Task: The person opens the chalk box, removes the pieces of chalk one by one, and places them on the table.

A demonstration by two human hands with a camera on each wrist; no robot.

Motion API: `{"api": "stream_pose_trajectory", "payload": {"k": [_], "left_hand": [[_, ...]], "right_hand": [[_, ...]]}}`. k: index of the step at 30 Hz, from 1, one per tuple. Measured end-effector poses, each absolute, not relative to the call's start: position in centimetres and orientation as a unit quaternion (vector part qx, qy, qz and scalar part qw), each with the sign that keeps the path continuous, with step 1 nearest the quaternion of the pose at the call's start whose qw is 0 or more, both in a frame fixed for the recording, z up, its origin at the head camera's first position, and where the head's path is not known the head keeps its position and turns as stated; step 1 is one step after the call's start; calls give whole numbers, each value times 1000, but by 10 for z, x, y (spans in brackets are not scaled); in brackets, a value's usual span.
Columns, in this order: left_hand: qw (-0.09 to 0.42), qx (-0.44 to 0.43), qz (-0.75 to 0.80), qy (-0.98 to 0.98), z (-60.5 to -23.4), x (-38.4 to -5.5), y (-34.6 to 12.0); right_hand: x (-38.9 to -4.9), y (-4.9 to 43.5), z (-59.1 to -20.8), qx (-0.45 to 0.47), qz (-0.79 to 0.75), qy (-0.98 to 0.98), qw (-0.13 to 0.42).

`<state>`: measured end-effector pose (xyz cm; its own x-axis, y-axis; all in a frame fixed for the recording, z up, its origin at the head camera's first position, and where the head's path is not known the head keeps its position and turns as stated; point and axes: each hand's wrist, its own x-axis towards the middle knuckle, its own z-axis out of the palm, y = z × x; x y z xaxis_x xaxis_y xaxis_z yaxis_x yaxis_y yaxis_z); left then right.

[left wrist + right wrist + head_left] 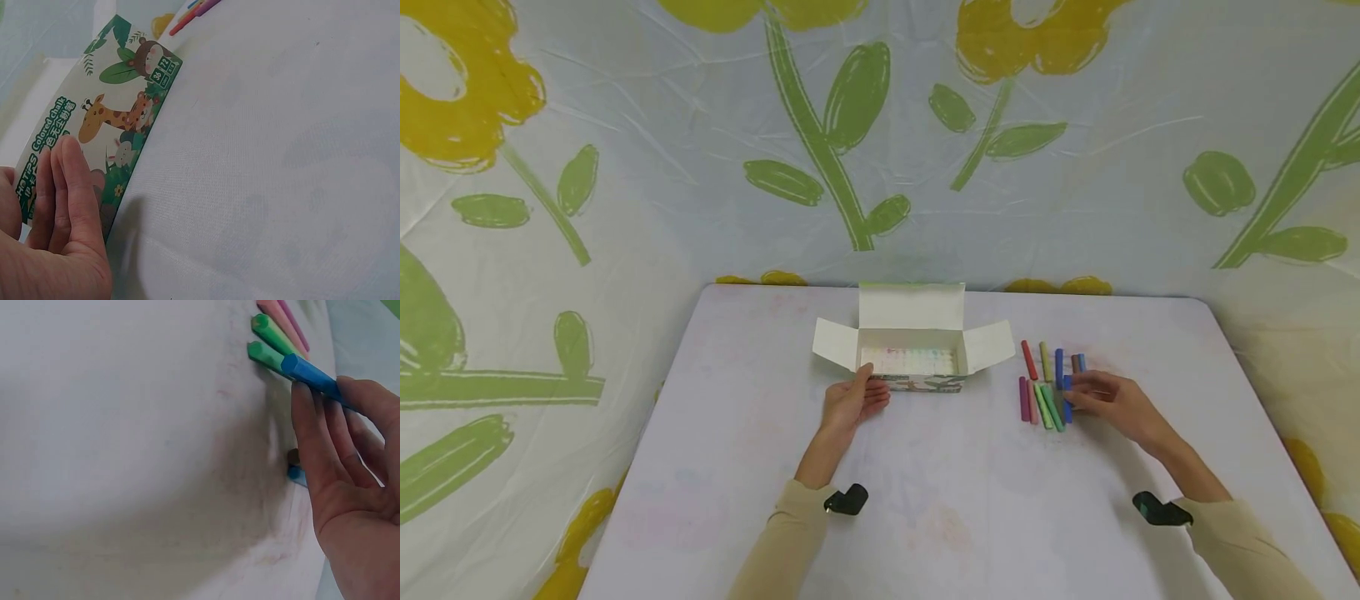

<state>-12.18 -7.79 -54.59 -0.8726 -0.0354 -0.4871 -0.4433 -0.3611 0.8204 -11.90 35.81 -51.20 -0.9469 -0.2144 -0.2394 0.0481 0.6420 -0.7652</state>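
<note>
An open cardboard chalk box (925,383), printed with animals and the words "Colored chalk", has its lid and side flaps spread out. My left hand (850,403) grips its front wall near the left corner, thumb at the rim and fingers against the printed face (115,119). To the right of the box, my right hand (1116,406) pinches a blue chalk stick (315,378) between thumb and fingers, above the table. Near it lie green (265,355), pink (1033,403), purple (1024,399) and red (1028,360) sticks, among several others.
The white table (715,467) carries faint coloured chalk smudges. A pale cloth with yellow flowers and green leaves (857,96) hangs behind and at the sides. Inside the box, the floor shows rows of pale coloured marks. Brown and light-blue sticks (1081,362) lie just beyond my right hand.
</note>
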Motion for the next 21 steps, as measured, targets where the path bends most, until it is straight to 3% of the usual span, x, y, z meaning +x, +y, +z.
{"api": "stream_pose_trajectory", "payload": {"k": [8,21], "left_hand": [[131,-215,792,557,-544,-121,-79],[127,-213,801,544,-547,-119,-81]], "right_hand": [[-114,358,-522,-75,-404,899,151],[-114,349,-522,-104,-344,928,95]]}}
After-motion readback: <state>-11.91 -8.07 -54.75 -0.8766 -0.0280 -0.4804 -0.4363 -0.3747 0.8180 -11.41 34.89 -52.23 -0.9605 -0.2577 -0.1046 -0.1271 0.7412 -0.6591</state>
